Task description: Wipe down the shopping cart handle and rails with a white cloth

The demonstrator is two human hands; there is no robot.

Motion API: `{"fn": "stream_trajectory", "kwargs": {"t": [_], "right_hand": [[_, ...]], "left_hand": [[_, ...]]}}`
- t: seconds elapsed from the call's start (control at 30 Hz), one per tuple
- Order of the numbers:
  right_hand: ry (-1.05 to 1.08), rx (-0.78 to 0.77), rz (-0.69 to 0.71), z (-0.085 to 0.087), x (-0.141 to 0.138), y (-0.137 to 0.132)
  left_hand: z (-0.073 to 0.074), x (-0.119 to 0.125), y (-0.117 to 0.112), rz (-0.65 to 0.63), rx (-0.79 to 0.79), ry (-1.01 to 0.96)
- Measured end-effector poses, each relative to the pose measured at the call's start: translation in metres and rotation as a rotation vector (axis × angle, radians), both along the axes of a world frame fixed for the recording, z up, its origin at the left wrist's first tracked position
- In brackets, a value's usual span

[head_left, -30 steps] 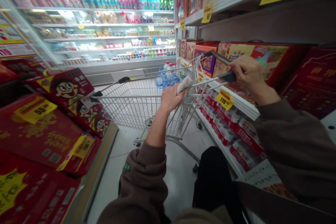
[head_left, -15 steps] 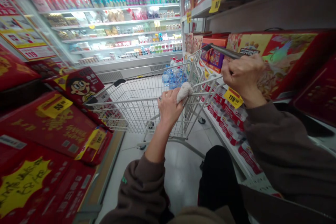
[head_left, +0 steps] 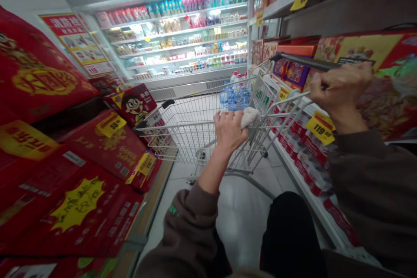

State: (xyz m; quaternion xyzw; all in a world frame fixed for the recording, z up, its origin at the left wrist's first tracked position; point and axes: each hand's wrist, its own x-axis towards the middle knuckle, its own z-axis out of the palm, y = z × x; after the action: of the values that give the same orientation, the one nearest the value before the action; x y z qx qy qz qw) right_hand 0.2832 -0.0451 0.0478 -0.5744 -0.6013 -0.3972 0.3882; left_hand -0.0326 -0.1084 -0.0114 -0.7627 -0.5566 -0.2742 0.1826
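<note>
A wire shopping cart (head_left: 182,132) stands in the aisle in front of me. My left hand (head_left: 230,131) is closed on a whitish cloth (head_left: 249,117) and presses it against the cart's rear wire frame. My right hand (head_left: 339,89) is wrapped round the cart's dark handle bar (head_left: 302,61), up at the right. Both sleeves are brown.
Red gift boxes (head_left: 107,145) with yellow price tags are stacked along the left. Shelves of red packs (head_left: 304,163) and boxes line the right, close to the cart. Packs of water bottles (head_left: 233,95) and a lit chiller (head_left: 182,34) stand beyond the cart. The pale floor (head_left: 243,217) runs between.
The view has swung left, so the cart and both hands sit further right in the picture. Both hands keep their holds; the cloth stays against the cart frame.
</note>
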Motion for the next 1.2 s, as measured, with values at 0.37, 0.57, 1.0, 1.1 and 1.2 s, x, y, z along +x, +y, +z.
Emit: {"fn": "stream_trajectory", "kwargs": {"t": [0.37,0.57,1.0,1.1,1.2], "right_hand": [[-0.049,-0.102,-0.071,0.002,0.027,0.025],[-0.069,-0.114,-0.127,0.002,0.021,0.018],[-0.157,-0.272,0.301,-0.065,-0.120,0.019],[-0.156,-0.282,0.310,-0.070,-0.104,0.026],[-0.155,-0.289,0.294,-0.073,-0.091,0.030]], "left_hand": [[0.010,-0.029,0.025,0.009,-0.137,0.028],[0.006,-0.091,0.031,0.093,-0.141,0.002],[-0.003,-0.002,0.022,-0.066,-0.081,0.092],[-0.007,-0.024,0.022,-0.030,-0.098,0.097],[-0.012,-0.055,0.020,0.035,-0.120,0.082]]}}
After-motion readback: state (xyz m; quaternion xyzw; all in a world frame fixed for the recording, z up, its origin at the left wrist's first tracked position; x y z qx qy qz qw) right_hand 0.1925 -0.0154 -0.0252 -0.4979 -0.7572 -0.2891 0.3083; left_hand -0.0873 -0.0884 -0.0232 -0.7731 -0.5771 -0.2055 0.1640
